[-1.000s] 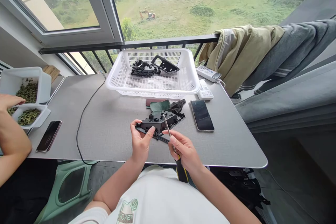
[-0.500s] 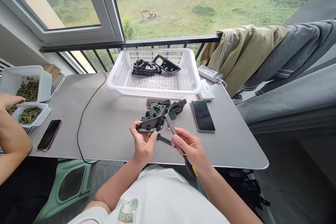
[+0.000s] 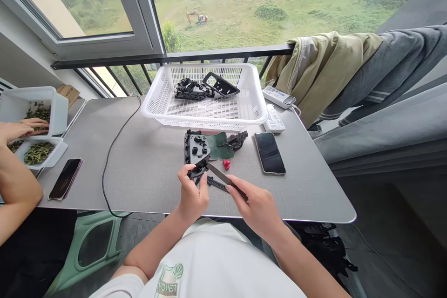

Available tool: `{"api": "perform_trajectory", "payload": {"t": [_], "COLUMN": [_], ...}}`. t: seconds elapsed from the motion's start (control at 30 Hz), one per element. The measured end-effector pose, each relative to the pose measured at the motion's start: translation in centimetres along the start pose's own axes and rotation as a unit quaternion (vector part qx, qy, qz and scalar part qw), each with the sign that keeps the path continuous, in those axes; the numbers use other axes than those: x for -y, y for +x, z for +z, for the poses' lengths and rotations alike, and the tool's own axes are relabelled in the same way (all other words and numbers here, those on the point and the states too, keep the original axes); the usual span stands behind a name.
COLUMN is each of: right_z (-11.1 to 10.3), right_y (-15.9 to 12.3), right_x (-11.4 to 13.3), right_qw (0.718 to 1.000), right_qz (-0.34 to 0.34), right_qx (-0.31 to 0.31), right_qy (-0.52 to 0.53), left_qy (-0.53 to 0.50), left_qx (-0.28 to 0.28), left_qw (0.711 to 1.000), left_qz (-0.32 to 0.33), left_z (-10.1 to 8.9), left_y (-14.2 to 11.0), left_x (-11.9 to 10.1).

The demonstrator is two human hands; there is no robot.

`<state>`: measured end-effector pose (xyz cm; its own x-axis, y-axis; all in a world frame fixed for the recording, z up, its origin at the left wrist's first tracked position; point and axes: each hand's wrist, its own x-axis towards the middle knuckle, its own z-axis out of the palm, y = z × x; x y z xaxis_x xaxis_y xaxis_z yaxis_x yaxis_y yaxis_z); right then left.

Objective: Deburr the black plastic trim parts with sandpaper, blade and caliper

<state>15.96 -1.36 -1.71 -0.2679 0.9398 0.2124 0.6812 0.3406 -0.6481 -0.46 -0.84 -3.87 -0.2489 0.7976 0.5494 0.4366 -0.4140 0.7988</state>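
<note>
My left hand (image 3: 193,195) pinches the near end of a black moulded plastic part (image 3: 198,145), which stands tilted up with its studded side showing. In my right hand (image 3: 258,207) is a flat metal file (image 3: 219,174), its tip against the lower right edge of the part. The file's handle is hidden by my fingers. Under my hands lies a black caliper (image 3: 218,184), partly covered. Dark green sandpaper sheets (image 3: 221,146) lie just behind the part, with a small red piece (image 3: 226,164) and a crumpled dark cloth (image 3: 238,140) to the right.
A white basket (image 3: 206,123) with black plastic parts (image 3: 193,91) stands at the back. One phone (image 3: 269,153) lies to the right, another (image 3: 65,179) at the left beside a cable (image 3: 106,163). A co-worker's hand (image 3: 33,125) reaches into a tub of dried leaves (image 3: 61,111).
The plastic part has turned more upright and shifted slightly left. My right hand has moved the file from its upper right edge to the lower right edge. The red piece is uncovered.
</note>
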Motion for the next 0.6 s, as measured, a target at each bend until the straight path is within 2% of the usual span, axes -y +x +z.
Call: {"api": "perform_trajectory", "payload": {"t": [0.07, 0.2, 0.27, 0.4, 0.47, 0.6], "right_z": [0.0, 0.1, 0.0, -0.3, -0.5, 0.0], "right_y": [0.0, -0.1, 0.0, 0.5, 0.8, 1.3], "right_x": [-0.1, 0.0, 0.0, -0.1, -0.1, 0.2], "right_qw": [1.0, 0.999, 0.999, 0.985, 0.955, 0.858], "right_qz": [0.0, 0.005, 0.02, 0.081, 0.128, 0.22], "right_qx": [-0.008, 0.027, 0.021, 0.013, 0.053, 0.126], "right_qy": [0.003, 0.024, 0.037, 0.152, 0.262, 0.447], "left_qy": [0.002, -0.006, -0.016, -0.087, -0.147, -0.254], "left_qx": [0.002, 0.006, 0.005, -0.002, -0.02, -0.068], "left_qw": [1.0, 1.0, 1.0, 0.992, 0.974, 0.919], "left_qz": [0.005, -0.001, -0.015, -0.096, -0.172, -0.293], "left_z": [-0.1, -0.1, -0.1, -0.2, -0.3, -0.5], "left_y": [0.0, 0.0, -0.1, -0.2, 0.0, 0.9], "left_x": [0.0, 0.0, 0.0, -0.3, -0.6, -0.8]}}
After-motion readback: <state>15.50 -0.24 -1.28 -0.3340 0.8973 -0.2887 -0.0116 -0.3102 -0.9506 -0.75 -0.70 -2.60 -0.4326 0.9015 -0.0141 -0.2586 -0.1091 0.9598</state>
